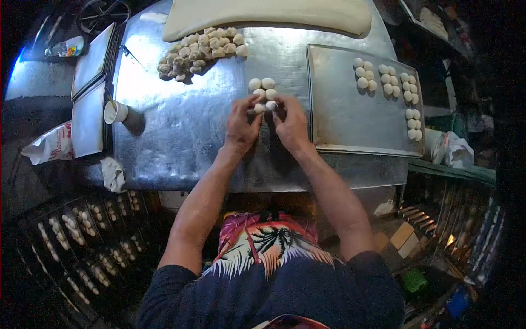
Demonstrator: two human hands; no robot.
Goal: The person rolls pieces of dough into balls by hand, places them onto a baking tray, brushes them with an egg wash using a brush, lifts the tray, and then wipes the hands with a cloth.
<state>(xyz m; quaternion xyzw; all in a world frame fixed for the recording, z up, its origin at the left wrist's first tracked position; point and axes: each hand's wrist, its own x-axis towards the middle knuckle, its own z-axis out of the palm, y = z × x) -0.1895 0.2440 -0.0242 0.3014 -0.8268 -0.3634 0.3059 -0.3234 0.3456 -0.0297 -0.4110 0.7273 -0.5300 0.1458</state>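
Several smooth dough balls [268,83] stand together in two short columns at the middle of the metal worktable. My left hand [241,125] is closed around the left side of the near balls, its fingertips against a dough ball [259,108]. From the other side my right hand [291,124] grips the cluster, fingers curled by another dough ball [272,105]. Both hands press the balls side by side, and the fingers partly cover the middle ones. Beyond my left hand lies a heap of rough dough pieces [205,48].
A metal tray [334,104] at the right bears groups of dough balls along its far and right sides. A thick dough sheet [268,13] spans the table's far end. A white cup [115,112] stands by the left edge, with a crumpled cloth [113,175] below it.
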